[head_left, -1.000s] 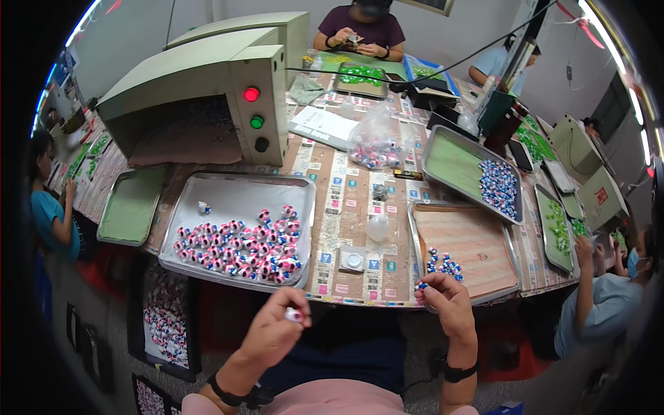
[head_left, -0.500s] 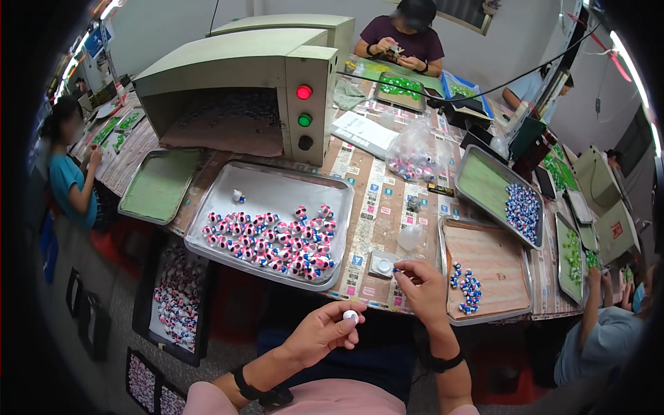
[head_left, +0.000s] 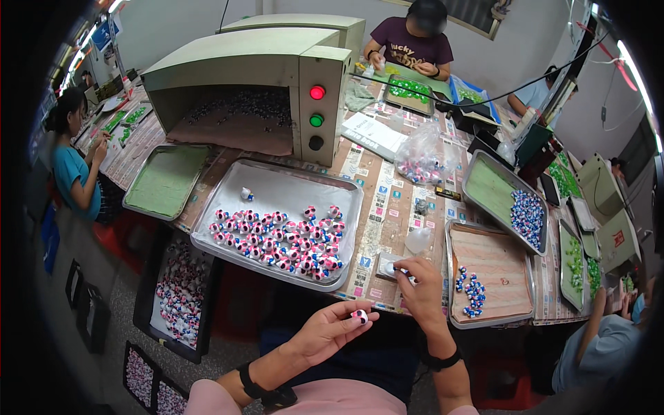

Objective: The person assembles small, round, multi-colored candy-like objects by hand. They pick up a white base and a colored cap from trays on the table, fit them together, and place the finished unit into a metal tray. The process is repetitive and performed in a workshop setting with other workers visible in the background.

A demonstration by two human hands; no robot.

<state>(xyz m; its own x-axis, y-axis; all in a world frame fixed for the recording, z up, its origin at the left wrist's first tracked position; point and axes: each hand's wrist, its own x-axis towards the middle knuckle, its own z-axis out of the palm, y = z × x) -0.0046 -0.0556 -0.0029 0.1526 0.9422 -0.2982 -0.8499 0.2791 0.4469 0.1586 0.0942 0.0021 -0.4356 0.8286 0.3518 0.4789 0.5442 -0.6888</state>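
Note:
My left hand is closed on a small round figurine head, white with pink and dark patches, between thumb and fingers. To its right, my right hand pinches a tiny blue-and-white piece. Its fingertips are above a small white dish at the table's front edge; whether they touch it I cannot tell. A metal tray to the left carries many white, pink and blue figurines. Right of my right hand, an orange-lined tray has blue-and-white pieces along its left side.
A beige oven stands behind the figurine tray. A clear bag of pieces and a squeeze bottle are mid-table. A green-lined tray overlaps the orange-lined one. Dark crates sit low at left. Other people work around the table.
The head in my left hand has turned from its white side to its pink and dark patches. My right fingers have come over the white dish. The whole view has shifted slightly.

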